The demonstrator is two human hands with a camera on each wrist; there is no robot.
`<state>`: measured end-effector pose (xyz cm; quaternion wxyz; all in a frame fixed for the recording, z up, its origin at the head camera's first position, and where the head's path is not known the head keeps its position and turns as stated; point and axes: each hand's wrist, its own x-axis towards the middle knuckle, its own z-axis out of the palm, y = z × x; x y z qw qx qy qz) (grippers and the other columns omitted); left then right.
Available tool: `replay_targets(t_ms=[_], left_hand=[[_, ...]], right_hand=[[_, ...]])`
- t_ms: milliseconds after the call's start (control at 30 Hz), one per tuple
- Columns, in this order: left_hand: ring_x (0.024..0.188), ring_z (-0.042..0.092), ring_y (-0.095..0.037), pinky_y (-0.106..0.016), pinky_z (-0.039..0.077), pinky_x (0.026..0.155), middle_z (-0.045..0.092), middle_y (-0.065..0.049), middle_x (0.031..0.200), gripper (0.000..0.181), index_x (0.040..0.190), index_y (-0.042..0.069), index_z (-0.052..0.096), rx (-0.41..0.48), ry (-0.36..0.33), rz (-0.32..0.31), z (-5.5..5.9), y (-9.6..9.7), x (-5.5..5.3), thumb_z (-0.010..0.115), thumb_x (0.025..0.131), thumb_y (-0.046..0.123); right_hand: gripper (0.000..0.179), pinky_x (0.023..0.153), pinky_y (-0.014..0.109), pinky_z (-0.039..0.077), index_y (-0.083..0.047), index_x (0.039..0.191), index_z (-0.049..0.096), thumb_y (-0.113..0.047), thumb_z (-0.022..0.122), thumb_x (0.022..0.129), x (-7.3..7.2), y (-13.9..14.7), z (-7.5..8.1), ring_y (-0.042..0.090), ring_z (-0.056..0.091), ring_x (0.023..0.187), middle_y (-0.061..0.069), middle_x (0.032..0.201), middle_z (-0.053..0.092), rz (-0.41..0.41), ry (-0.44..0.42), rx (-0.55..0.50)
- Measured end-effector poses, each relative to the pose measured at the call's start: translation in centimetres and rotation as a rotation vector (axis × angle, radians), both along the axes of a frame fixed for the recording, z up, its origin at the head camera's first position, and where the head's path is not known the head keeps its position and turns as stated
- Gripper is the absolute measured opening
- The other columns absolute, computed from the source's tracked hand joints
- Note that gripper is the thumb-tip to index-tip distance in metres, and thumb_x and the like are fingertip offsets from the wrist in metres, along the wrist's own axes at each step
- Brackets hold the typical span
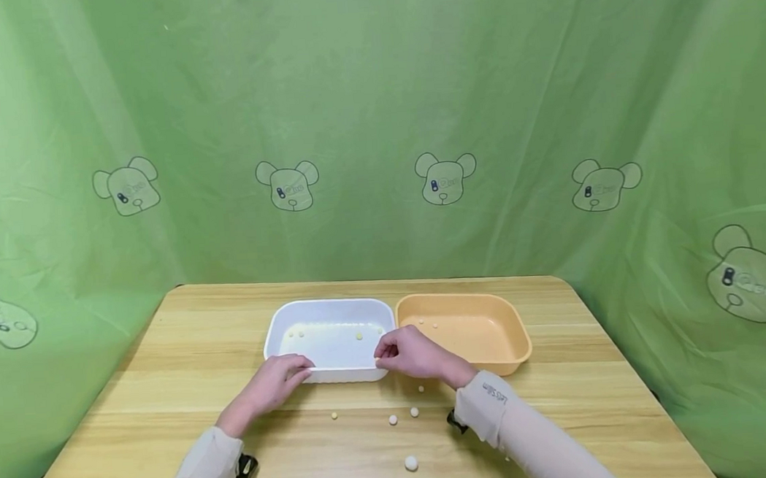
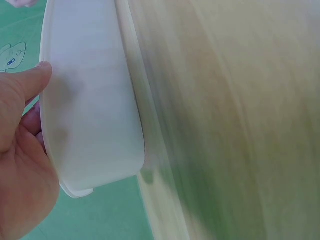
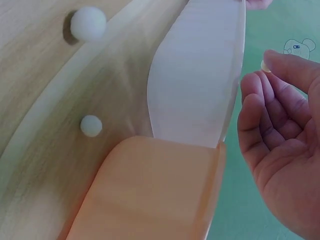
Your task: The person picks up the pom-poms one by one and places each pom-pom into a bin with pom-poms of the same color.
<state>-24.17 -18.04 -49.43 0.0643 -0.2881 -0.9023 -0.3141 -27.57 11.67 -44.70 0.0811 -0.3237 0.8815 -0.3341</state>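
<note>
A white plastic basin (image 1: 345, 375) stands on the table, with several small yellow balls (image 1: 359, 336) scattered on its bottom. My left hand (image 1: 275, 381) holds the near left part of its rim; in the left wrist view the thumb (image 2: 37, 80) lies on the outer wall and the fingers pass behind the edge. Over the basin's near right corner, my right hand (image 1: 416, 352) pinches a tiny pale yellow ball (image 3: 265, 66) between thumb and forefinger, the other fingers curled. Beside the white basin sits an orange basin (image 1: 496, 316) holding small pale balls (image 1: 435, 325).
In front of the basins, several loose balls lie on the wooden table (image 1: 318, 469): a yellow one (image 1: 334, 416), a large white one (image 1: 411, 463) and smaller white ones (image 1: 392, 420). A green curtain (image 1: 370, 240) with printed bear heads surrounds the table's back and sides.
</note>
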Motion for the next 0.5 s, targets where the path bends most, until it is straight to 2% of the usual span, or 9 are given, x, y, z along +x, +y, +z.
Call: replay_targets(t_ms=[500], left_hand=[[0.086, 0.063, -0.013, -0.036, 0.052, 0.080, 0.068, 0.004, 0.091, 0.010, 0.097, 0.012, 0.068, 0.001, -0.003, 0.006, -0.18, -0.07, -0.14, 0.059, 0.093, 0.014]], right_hand=[[0.006, 0.067, 0.022, 0.051, -0.010, 0.083, 0.070, -0.016, 0.070, 0.085, -0.51, -0.35, -0.11, 0.005, 0.058, 0.069, -0.010, 0.074, 0.063, 0.012, 0.025, 0.010]])
